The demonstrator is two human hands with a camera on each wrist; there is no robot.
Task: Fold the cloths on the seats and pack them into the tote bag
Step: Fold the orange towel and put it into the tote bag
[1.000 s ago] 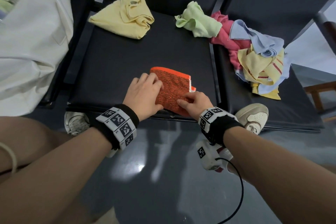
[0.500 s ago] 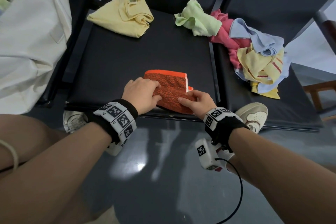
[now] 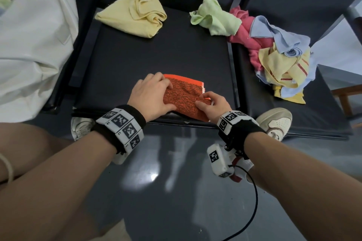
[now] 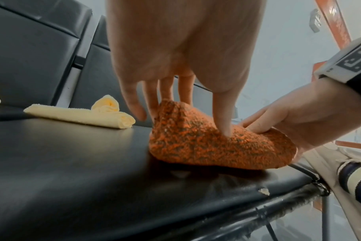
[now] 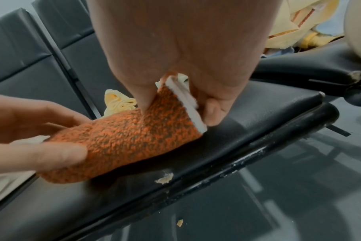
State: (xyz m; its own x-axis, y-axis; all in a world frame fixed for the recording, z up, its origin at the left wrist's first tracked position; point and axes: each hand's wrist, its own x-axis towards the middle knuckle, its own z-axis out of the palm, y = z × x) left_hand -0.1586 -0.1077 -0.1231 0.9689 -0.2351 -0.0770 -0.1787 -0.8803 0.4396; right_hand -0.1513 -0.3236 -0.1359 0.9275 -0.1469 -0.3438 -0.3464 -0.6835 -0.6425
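Both my hands on the folded orange-and-brown speckled knit cloth [image 3: 184, 95], at the front edge of the black padded middle seat [image 3: 156, 51].

My left hand [image 3: 151, 97] presses it with straight, spread fingers; my right hand [image 3: 212, 103] pinches its right end, where I see a white layer. The cream canvas tote bag [image 3: 33, 41] sits well left, loose cloths behind.
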